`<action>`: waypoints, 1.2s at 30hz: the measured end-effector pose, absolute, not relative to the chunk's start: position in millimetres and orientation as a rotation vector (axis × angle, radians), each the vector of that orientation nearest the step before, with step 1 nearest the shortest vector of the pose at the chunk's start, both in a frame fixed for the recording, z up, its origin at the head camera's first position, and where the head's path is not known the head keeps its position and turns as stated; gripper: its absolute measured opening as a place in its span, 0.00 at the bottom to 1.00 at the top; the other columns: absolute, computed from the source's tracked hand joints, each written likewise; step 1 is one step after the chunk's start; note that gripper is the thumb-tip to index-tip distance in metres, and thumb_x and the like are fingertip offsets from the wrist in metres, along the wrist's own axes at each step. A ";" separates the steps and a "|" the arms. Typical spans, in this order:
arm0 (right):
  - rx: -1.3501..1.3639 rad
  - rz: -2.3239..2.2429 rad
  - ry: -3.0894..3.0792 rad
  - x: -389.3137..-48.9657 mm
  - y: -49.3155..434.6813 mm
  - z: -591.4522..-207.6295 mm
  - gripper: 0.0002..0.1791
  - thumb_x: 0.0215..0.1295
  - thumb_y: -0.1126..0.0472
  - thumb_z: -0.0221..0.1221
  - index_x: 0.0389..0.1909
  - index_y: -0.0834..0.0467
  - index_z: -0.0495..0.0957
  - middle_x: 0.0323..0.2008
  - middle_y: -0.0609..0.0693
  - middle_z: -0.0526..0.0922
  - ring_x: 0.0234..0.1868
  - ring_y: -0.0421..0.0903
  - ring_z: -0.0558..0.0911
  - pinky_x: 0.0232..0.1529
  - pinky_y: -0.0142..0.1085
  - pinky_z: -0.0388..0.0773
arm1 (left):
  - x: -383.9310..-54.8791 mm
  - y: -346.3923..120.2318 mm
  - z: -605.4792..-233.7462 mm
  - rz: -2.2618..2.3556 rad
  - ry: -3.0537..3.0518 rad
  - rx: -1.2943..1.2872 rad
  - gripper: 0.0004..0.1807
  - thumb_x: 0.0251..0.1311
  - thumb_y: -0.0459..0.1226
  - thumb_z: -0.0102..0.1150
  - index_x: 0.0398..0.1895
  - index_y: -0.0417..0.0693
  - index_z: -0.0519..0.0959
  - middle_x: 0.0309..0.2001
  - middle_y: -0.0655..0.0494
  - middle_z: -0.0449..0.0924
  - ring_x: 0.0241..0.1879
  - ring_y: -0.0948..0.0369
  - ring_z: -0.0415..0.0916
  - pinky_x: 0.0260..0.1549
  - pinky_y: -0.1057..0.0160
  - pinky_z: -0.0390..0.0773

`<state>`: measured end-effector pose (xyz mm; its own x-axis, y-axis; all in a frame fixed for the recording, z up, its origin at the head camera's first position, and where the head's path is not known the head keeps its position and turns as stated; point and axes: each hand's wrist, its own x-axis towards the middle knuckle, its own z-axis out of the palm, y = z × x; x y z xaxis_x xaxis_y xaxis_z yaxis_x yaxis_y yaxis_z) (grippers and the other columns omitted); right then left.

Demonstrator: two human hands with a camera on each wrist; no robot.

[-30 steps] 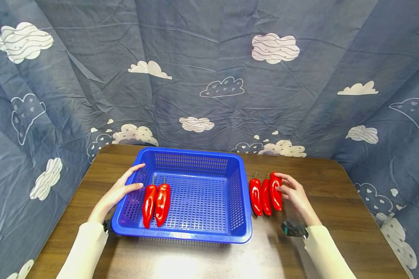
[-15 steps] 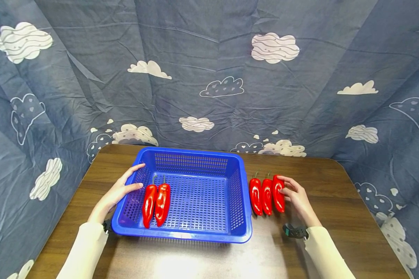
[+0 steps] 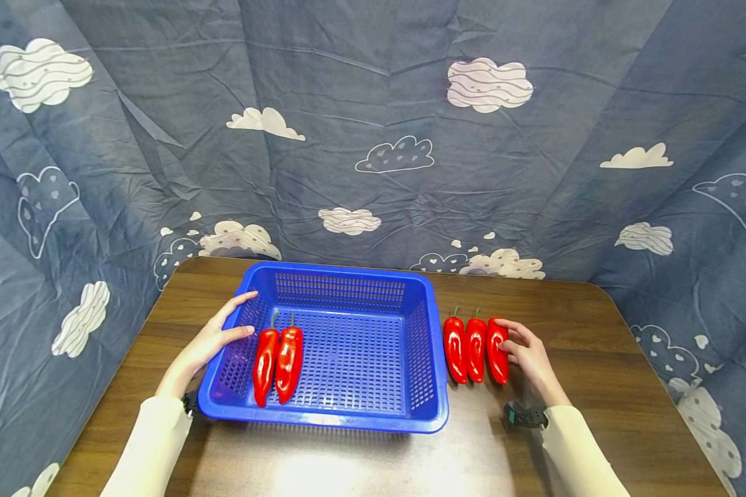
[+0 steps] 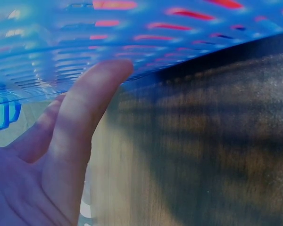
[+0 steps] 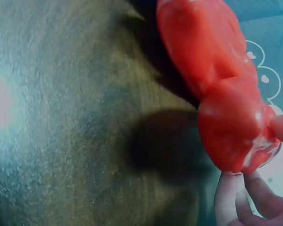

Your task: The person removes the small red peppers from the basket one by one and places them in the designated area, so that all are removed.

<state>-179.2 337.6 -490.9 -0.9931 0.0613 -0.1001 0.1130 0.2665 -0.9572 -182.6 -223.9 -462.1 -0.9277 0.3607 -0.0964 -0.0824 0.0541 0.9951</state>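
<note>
A blue perforated plastic basket (image 3: 323, 419) has two long red peppers (image 3: 265, 366) lying side by side at its left. My left hand (image 3: 208, 338) rests at the basket's left rim, fingers and thumb apart and fairly straight. In the left wrist view, the thumb (image 4: 80, 117) lies along the outside of the slatted wall. To the right of the basket, my right hand (image 3: 528, 352) pinches a red pepper (image 3: 497, 355) between thumb and fingers. Two more red peppers (image 3: 475, 350) lie just left of it. The held pepper (image 5: 231, 122) fills much of the right wrist view.
Everything stands on a brown wooden table (image 3: 572, 345) with rounded back corners. A dark cloth with white clouds (image 3: 491, 86) hangs behind it and at both sides. A black strap (image 3: 525, 415) is around the right wrist.
My right hand has shifted slightly right and toward me with its pepper, widening the gap to the middle one, which now lies straighter. The left hand and basket have stayed put.
</note>
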 end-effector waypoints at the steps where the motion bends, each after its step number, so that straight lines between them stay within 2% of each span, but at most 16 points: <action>1: 0.152 -1.847 2.479 -179.2 337.9 -491.4 0.24 0.58 0.67 0.51 0.58 0.63 0.66 0.48 0.59 0.68 0.35 0.38 0.76 0.33 0.32 0.77 | -182.6 -223.9 -462.0 1.941 2.018 0.280 0.34 0.60 0.33 0.50 0.68 0.56 0.50 0.64 0.36 0.47 0.53 0.36 0.60 0.37 0.44 0.74; 6: 0.178 -1.843 2.490 -181.9 343.1 -499.1 0.24 0.55 0.67 0.51 0.56 0.58 0.69 0.44 0.50 0.72 0.34 0.36 0.76 0.32 0.30 0.77 | -182.6 -224.1 -461.6 1.942 2.016 0.276 0.34 0.61 0.33 0.50 0.68 0.56 0.50 0.64 0.36 0.47 0.52 0.36 0.61 0.37 0.44 0.74; 14: 0.197 -1.755 2.506 -178.4 336.4 -490.3 0.25 0.58 0.71 0.47 0.60 0.65 0.62 0.51 0.67 0.66 0.33 0.38 0.76 0.33 0.33 0.77 | -183.0 -224.3 -462.5 1.934 2.030 0.278 0.34 0.61 0.34 0.50 0.68 0.58 0.50 0.64 0.36 0.47 0.52 0.37 0.61 0.37 0.45 0.75; 28: 0.216 -1.703 2.532 -177.9 337.6 -488.3 0.25 0.61 0.69 0.48 0.61 0.63 0.60 0.55 0.68 0.65 0.35 0.35 0.74 0.35 0.32 0.74 | -182.6 -224.1 -461.3 1.895 2.096 0.270 0.34 0.60 0.36 0.52 0.68 0.60 0.51 0.64 0.38 0.49 0.53 0.38 0.61 0.37 0.47 0.76; 36: 0.208 -1.676 2.553 -178.0 337.3 -488.2 0.26 0.61 0.69 0.48 0.62 0.63 0.60 0.55 0.67 0.65 0.37 0.35 0.73 0.36 0.33 0.74 | -182.7 -224.7 -461.2 1.916 2.042 0.251 0.34 0.60 0.35 0.51 0.68 0.61 0.51 0.64 0.38 0.47 0.53 0.36 0.62 0.36 0.45 0.75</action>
<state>-178.0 337.3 -488.2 -0.9875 0.0691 -0.1415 0.1573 0.3918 -0.9065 -182.7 -224.7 -461.2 -0.9304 0.3473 -0.1174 -0.0951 0.0808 0.9922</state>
